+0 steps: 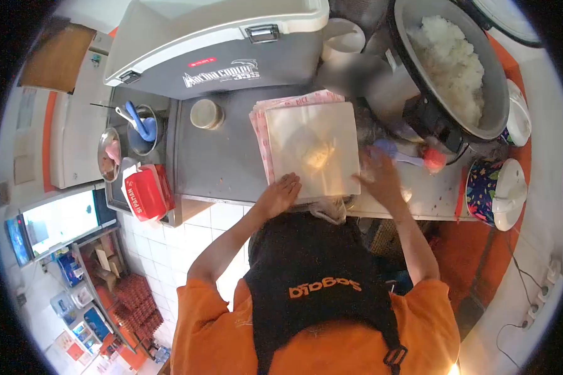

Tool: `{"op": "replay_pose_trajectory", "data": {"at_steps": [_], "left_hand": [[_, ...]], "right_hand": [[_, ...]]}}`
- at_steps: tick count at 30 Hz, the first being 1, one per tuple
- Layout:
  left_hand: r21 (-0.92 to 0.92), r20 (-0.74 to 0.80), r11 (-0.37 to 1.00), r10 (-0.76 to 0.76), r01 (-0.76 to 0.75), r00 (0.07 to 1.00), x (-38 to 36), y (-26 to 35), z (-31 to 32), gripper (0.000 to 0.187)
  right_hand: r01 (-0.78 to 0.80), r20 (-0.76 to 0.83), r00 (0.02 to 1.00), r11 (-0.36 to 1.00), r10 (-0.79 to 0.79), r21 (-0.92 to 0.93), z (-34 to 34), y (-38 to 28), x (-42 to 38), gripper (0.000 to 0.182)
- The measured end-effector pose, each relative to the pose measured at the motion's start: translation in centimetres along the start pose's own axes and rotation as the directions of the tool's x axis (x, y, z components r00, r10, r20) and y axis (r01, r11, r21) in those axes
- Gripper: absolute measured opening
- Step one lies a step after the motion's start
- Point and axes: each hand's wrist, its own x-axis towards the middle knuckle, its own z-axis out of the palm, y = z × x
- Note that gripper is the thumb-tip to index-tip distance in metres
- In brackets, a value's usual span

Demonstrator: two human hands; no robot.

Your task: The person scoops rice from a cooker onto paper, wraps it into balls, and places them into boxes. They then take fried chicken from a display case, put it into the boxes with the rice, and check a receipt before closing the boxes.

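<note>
A square cream sheet (288,134) lies on a stack of red-and-white printed papers (261,134) on the grey counter. A small pale mound (317,154) shows near its middle, too blurred to name. My left hand (281,195) rests at the sheet's lower left corner, fingers stretched out, holding nothing I can see. At the right edge of the sheet is my right hand (380,177), its fingers apart, close to the blue handle (386,148) of a utensil. Crumpled clear plastic (329,210) sits at the counter's front edge below the sheet.
A large cooler box (231,59) stands behind, beside a round clear-sided container (206,114). Cooked rice fills a big pot (399,47) at the back right. Patterned containers (483,187) are far right; a metal pot (142,145) and red boxes (149,192) stand left.
</note>
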Motion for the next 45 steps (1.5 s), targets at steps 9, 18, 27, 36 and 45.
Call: {"op": "replay_pose_trajectory", "data": {"at_steps": [9, 18, 27, 36, 45], "left_hand": [[-0.130, -0.020, 0.988, -0.085, 0.082, 0.996, -0.1, 1.7, -2.2, 0.048], [-0.453, -0.139, 0.851, -0.363, 0.267, 0.921, -0.3, 2.2, -4.6, 0.030], [-0.797, -0.058, 0.445, -0.729, 0.408, 0.682, 1.9, 0.0, -6.0, 0.022], [-0.513, -0.066, 0.717, -0.580, 0.472, 0.812, 6.9, -0.3, -9.5, 0.030], [-0.666, -0.046, 0.609, -0.610, 0.431, 0.791, 6.2, -4.0, -8.9, 0.019]], "right_hand": [[0.703, 0.184, 0.710, 0.699, -0.680, -0.133, 6.7, -1.1, -1.0, 0.051], [0.003, 0.448, 0.850, 0.854, -0.276, 0.520, 2.6, -2.6, 4.3, 0.020], [-0.130, 0.284, 0.955, 0.741, -0.085, 0.659, 3.1, -1.8, 5.9, 0.024], [-0.050, 0.249, 0.959, 0.780, -0.138, 0.624, 1.9, -2.9, 7.7, 0.025], [-0.143, 0.048, 0.988, 0.741, 0.148, 0.656, 5.0, -1.1, 9.0, 0.021]]}}
